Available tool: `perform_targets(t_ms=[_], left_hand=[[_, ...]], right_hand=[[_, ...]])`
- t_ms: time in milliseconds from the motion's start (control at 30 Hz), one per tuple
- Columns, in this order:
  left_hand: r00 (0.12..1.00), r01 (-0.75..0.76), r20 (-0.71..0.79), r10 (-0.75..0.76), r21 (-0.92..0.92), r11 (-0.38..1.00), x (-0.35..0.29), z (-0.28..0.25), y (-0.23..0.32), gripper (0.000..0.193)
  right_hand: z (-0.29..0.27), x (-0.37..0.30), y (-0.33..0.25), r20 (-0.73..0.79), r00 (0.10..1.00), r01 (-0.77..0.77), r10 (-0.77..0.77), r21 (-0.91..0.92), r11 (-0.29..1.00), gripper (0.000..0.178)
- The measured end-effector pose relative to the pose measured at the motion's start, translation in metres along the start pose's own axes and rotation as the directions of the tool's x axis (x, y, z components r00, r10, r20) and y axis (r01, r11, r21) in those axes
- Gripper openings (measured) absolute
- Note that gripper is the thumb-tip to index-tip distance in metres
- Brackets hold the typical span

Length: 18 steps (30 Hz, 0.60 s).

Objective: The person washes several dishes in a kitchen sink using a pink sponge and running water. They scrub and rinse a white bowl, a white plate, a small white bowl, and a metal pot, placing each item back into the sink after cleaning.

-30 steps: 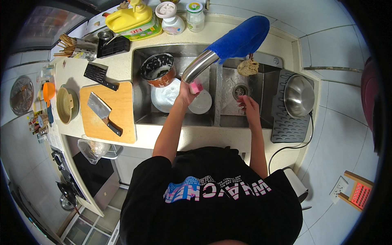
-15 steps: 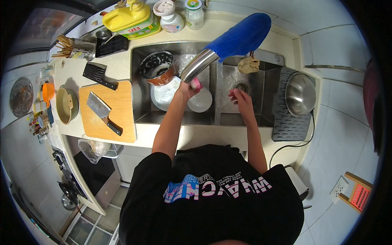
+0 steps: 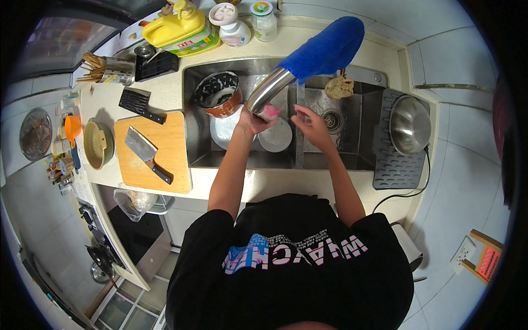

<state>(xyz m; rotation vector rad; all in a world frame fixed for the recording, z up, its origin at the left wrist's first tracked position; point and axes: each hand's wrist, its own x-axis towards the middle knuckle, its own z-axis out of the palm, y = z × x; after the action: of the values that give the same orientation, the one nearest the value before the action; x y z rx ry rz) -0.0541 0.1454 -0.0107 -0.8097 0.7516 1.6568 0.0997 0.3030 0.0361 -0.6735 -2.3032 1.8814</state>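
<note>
My left hand (image 3: 253,122) is closed around a small pink-and-white thing (image 3: 270,111), partly hidden under the steel tap spout (image 3: 270,89). Its kind is not clear. Over the divider between the two basins, my right hand (image 3: 312,127) is empty, its fingers loosely bent and apart. Below my left hand a white bowl (image 3: 276,136) lies in the left basin. A larger white dish (image 3: 223,131) sits beside it, partly covered by my forearm. Behind that stands a brown pot (image 3: 224,106) with a dark inside and white suds.
A blue cloth (image 3: 324,48) wraps the tap. A tan sponge-like lump (image 3: 339,87) hangs behind the right basin. Left of the sink, a cleaver (image 3: 147,154) rests on a cutting board (image 3: 177,129). A steel bowl (image 3: 410,125) stands on the grey mat (image 3: 393,179) at right.
My right hand has moved left, from over the right basin toward the divider and my left hand. The left hand keeps its hold on the pink-and-white thing. The whole view has shifted slightly.
</note>
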Motion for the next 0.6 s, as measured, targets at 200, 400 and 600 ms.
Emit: perform_targets(t_ms=[200, 400, 600], left_hand=[[0.988, -0.015, 0.154, 0.016, -0.007, 1.000, -0.001, -0.003, -0.011, 0.057], [0.993, 0.052, 0.109, -0.055, 0.024, 0.998, -0.010, -0.010, -0.021, 0.055], [0.872, -0.482, 0.118, 0.474, 0.369, 0.795, -0.029, -0.020, -0.026, 0.047]], right_hand=[[0.030, 0.026, -0.003, 0.115, 0.959, 0.283, -0.260, -0.282, 0.917, 0.057], [0.039, 0.039, -0.012, 0.198, 0.951, 0.278, -0.238, -0.210, 0.937, 0.042], [0.036, 0.042, -0.002, 0.180, 0.954, 0.271, -0.238, -0.189, 0.944, 0.031]])
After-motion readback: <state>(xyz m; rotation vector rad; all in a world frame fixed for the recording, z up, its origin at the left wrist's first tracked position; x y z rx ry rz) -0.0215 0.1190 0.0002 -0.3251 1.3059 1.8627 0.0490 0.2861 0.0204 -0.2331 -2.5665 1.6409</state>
